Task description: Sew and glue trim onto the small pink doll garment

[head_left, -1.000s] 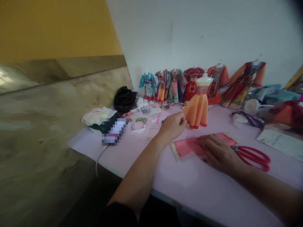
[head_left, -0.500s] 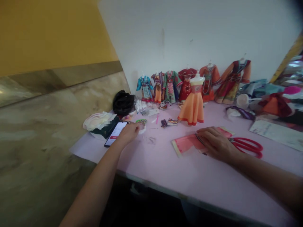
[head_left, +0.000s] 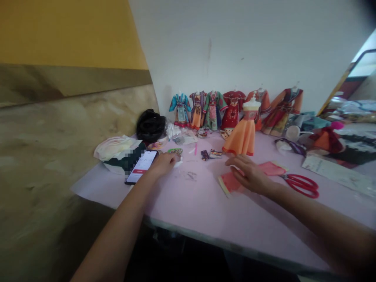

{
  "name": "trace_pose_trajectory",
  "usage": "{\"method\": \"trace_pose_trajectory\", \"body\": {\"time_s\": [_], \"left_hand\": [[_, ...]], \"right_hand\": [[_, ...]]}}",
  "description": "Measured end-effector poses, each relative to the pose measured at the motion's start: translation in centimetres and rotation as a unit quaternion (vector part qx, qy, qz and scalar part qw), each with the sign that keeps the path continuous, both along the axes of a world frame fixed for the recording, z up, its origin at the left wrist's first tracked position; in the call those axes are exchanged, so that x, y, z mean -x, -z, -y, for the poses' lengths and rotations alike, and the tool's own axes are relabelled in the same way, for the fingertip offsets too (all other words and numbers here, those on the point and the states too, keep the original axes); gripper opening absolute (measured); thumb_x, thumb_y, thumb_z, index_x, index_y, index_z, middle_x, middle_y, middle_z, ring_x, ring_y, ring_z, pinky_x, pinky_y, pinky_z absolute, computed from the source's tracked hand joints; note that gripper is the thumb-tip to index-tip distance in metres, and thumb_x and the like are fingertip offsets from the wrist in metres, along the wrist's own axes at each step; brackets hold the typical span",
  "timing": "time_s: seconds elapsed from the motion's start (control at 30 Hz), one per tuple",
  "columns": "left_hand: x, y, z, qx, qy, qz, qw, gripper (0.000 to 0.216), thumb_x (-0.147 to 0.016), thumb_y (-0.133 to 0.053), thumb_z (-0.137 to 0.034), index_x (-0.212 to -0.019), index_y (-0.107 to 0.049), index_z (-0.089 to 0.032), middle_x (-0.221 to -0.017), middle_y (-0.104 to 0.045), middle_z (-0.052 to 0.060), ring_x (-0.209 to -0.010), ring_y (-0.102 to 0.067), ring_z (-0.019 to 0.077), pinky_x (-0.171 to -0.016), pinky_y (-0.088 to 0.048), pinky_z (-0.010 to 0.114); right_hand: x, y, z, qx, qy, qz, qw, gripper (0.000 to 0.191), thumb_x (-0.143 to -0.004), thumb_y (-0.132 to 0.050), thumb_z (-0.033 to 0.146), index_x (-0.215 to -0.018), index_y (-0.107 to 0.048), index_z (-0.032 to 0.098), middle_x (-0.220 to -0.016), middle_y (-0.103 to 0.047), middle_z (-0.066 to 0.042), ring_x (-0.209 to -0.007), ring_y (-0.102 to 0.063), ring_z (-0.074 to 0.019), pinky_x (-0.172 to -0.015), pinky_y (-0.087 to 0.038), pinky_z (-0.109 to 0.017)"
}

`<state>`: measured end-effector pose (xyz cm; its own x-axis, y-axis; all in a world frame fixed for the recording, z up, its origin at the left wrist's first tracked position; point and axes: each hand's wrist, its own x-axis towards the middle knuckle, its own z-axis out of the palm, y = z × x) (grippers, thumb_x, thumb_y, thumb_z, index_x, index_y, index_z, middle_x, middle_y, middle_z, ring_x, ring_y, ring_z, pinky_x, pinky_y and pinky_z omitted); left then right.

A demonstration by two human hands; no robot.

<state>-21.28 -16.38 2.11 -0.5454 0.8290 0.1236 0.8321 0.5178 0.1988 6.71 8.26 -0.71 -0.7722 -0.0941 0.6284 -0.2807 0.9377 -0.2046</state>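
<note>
My left hand [head_left: 166, 162] rests on the table beside the phone, fingers curled together at a small white item [head_left: 179, 161]; whether they grip it is hard to make out. Just behind those fingertips lies a green beaded piece [head_left: 175, 150]. Over a strip of pink cloth [head_left: 272, 168] with pale ends, my right hand [head_left: 246, 172] is open, its fingers stretched out and apart. Scissors with red handles [head_left: 302, 185] lie at the cloth's right end. An orange doll dress [head_left: 241, 137] on a white stand is upright behind my right hand.
A lit phone [head_left: 141, 168] leans by a dark green tissue pack [head_left: 125, 156] on the left. Two small wrapped packets [head_left: 205, 155] and small metal pieces [head_left: 190, 175] lie mid-table. Several dressed doll forms [head_left: 216, 109] line the wall. Fabrics [head_left: 326, 139] are heaped at right.
My right hand has moved left along the pink cloth and its fingers have spread; the dark thin item formerly under them no longer shows. My left hand stays by the white item. The view has shifted slightly.
</note>
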Motion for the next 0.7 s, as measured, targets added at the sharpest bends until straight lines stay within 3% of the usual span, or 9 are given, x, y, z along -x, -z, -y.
{"method": "trace_pose_trajectory", "body": {"time_s": [0.1,0.23,0.37,0.53,0.7], "left_hand": [[-0.1,0.1,0.0,-0.007,0.002,0.007,1.000,0.020,-0.087,-0.051,-0.012,-0.076,-0.066,-0.021,-0.083,-0.073,0.004,-0.077,-0.065,0.0205,-0.070,-0.041,0.029],[-0.4,0.0,0.1,-0.014,0.003,0.013,1.000,0.020,-0.085,-0.053,-0.010,-0.079,-0.069,-0.020,-0.088,-0.075,0.006,-0.080,-0.066,0.0210,-0.072,-0.042,0.029],[-0.5,-0.1,0.1,-0.012,-0.004,0.011,1.000,0.021,-0.082,-0.053,-0.007,-0.082,-0.071,-0.018,-0.088,-0.075,0.008,-0.082,-0.068,0.0231,-0.071,-0.042,0.030],[-0.6,-0.1,0.1,-0.008,-0.002,0.011,1.000,0.023,-0.080,-0.054,-0.005,-0.081,-0.072,-0.019,-0.087,-0.076,0.008,-0.083,-0.069,0.0238,-0.070,-0.041,0.030],[-1.0,-0.5,0.2,-0.009,0.010,0.010,1.000,0.025,-0.080,-0.052,-0.003,-0.082,-0.072,-0.020,-0.093,-0.077,0.008,-0.086,-0.070,0.0225,-0.073,-0.042,0.030]], "right_hand": [[4.8,-1.1,2.4,0.003,-0.013,0.042,0.999,0.022,-0.099,-0.046,0.011,-0.112,-0.064,0.017,-0.107,-0.071,-0.015,-0.102,-0.065,-0.0280,-0.090,-0.053,-0.044],[12.0,-2.0,5.3,0.019,0.020,0.106,0.994,0.022,-0.097,-0.050,0.009,-0.109,-0.068,0.014,-0.110,-0.074,-0.015,-0.105,-0.067,-0.0250,-0.098,-0.049,-0.039],[18.0,-2.5,6.7,0.021,0.068,0.173,0.982,0.017,-0.097,-0.056,0.012,-0.104,-0.071,0.013,-0.107,-0.076,-0.013,-0.101,-0.069,-0.0224,-0.091,-0.050,-0.032],[22.2,-3.4,7.0,0.021,0.129,0.274,0.953,0.020,-0.101,-0.062,0.030,-0.104,-0.073,0.013,-0.105,-0.076,-0.011,-0.098,-0.071,-0.0224,-0.087,-0.055,-0.034],[24.0,-3.8,7.4,0.006,0.139,0.331,0.933,0.036,-0.102,-0.065,0.037,-0.131,-0.064,0.017,-0.131,-0.065,-0.011,-0.111,-0.068,-0.0248,-0.093,-0.059,-0.046]]}}
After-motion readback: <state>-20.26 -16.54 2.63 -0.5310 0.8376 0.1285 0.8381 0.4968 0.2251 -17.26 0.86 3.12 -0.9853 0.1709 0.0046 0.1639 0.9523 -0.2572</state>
